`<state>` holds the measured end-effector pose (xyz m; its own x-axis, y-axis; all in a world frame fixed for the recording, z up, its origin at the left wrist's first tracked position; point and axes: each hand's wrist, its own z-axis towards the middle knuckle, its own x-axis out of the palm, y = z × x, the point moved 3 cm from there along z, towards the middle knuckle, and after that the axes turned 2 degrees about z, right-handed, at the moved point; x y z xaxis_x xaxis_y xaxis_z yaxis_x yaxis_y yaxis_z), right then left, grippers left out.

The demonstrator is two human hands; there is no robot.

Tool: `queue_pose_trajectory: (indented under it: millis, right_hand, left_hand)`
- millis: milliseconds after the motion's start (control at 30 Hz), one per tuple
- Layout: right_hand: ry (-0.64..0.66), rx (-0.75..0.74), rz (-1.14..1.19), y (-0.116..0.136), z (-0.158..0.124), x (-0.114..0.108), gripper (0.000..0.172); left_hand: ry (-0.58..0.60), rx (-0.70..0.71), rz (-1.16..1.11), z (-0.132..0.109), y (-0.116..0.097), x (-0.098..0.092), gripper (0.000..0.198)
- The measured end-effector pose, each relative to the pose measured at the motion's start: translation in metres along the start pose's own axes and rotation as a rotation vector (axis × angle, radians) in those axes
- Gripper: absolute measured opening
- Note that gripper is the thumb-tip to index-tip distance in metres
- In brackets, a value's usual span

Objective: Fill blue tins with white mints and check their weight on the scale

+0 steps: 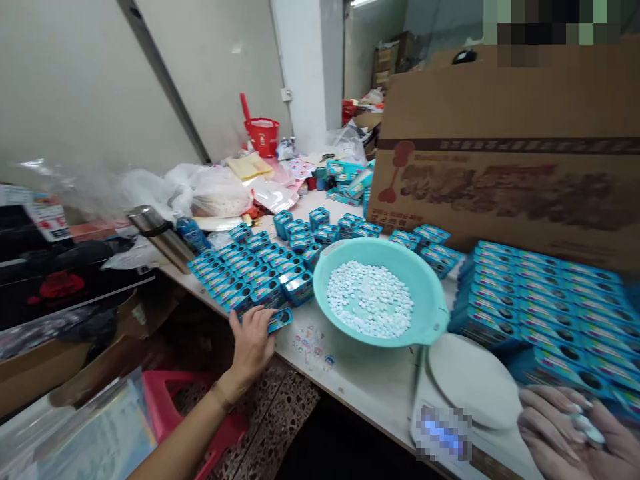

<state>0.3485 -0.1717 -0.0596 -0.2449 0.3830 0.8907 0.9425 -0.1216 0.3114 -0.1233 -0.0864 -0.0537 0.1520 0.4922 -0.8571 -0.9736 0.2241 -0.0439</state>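
Observation:
My left hand (254, 343) is at the table's front edge, its fingers closed on a small blue box (281, 321) beside the rows of similar boxes (250, 267). Part of that box is hidden under the fingers. At the lower right, my right hand (555, 427) is turned palm up and cupped around a few pale tablets (590, 430); its far side is cut off by the frame. Between the hands stands a turquoise basin (430, 300) with many small white and pale blue tablets (370, 300) in it. A white scale (475, 380) lies just left of my right hand.
More blue boxes (545, 293) are stacked at the right, before a large cardboard carton (500, 167). A steel flask (163, 233) and a blue bottle (191, 232) lean at the left. Behind are plastic bags (215, 190) and a red bucket (263, 137). A red stool (170, 407) stands below.

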Motion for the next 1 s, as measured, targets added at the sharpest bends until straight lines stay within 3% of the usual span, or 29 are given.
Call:
queue_pose_trajectory:
  millis: [100, 167, 300, 467, 567, 667, 733, 800, 867, 1000]
  right_hand:
    - [-0.081, -0.101, 0.041, 0.005, -0.024, 0.007, 0.024]
    - [-0.108, -0.175, 0.069, 0.010, -0.034, 0.011, 0.024]
    - [-0.122, -0.261, 0.148, 0.021, -0.046, 0.006, 0.022]
    - [-0.171, -0.304, 0.237, 0.031, -0.061, -0.013, 0.022]
    - [-0.197, -0.350, 0.268, 0.040, -0.070, -0.026, 0.022]
    - [-0.232, -0.388, 0.280, 0.048, -0.074, -0.036, 0.020]
    - [-0.258, -0.400, 0.271, 0.051, -0.073, -0.037, 0.019]
    - [-0.275, -0.407, 0.238, 0.052, -0.069, -0.036, 0.017]
    - [-0.279, -0.414, 0.191, 0.052, -0.064, -0.032, 0.016]
    - [-0.279, -0.388, 0.136, 0.047, -0.055, -0.022, 0.013]
  left_hand:
    - [-0.025, 0.073, -0.130, 0.006, -0.025, -0.029, 0.029]
    - [-0.015, 0.132, -0.266, 0.016, -0.052, -0.047, 0.027]
    - [0.126, 0.361, -0.529, 0.044, -0.146, -0.060, 0.032]
    - [0.367, 0.582, -0.646, 0.072, -0.277, -0.026, 0.035]
    - [0.434, 0.647, -0.562, 0.083, -0.326, 0.002, 0.037]
    - [0.479, 0.691, -0.455, 0.089, -0.344, 0.015, 0.043]
    - [0.446, 0.709, -0.434, 0.092, -0.343, 0.010, 0.064]
    - [0.330, 0.691, -0.477, 0.096, -0.334, -0.005, 0.090]
    - [0.187, 0.634, -0.565, 0.099, -0.319, -0.022, 0.104]
    - [0.043, 0.522, -0.744, 0.100, -0.288, -0.038, 0.100]
